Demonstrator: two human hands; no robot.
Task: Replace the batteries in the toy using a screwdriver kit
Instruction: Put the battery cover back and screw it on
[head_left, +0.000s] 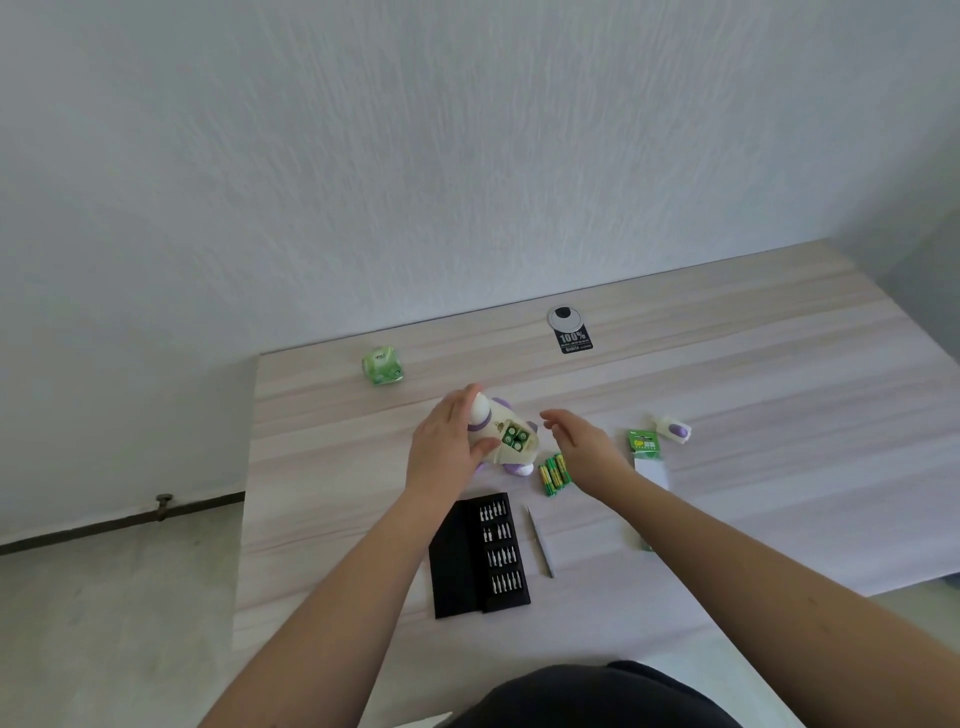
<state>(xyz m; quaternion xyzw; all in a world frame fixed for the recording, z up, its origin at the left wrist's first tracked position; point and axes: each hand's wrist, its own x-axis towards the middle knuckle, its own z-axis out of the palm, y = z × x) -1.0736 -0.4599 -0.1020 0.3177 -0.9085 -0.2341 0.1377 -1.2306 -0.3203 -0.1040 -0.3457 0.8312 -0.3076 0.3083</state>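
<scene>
A white and purple toy (501, 434) lies on the table with its battery bay open, and green batteries (514, 439) sit in the bay. My left hand (447, 441) grips the toy from the left side. Just right of the toy, my right hand (582, 441) hovers with relaxed fingers and holds nothing. A bundle of loose green batteries (554, 474) lies under the right wrist. The black screwdriver kit (480, 556) lies open nearer to me, with rows of bits. Beside it on the right lies a thin grey screwdriver handle (540, 543).
The battery cover (674, 429), white and purple, rests at the right. A green battery pack (645, 448) lies near it. At the back stand a green packet (383, 366) and a black tag with a round grommet (569, 330). The table's left edge (249, 467) drops to the floor.
</scene>
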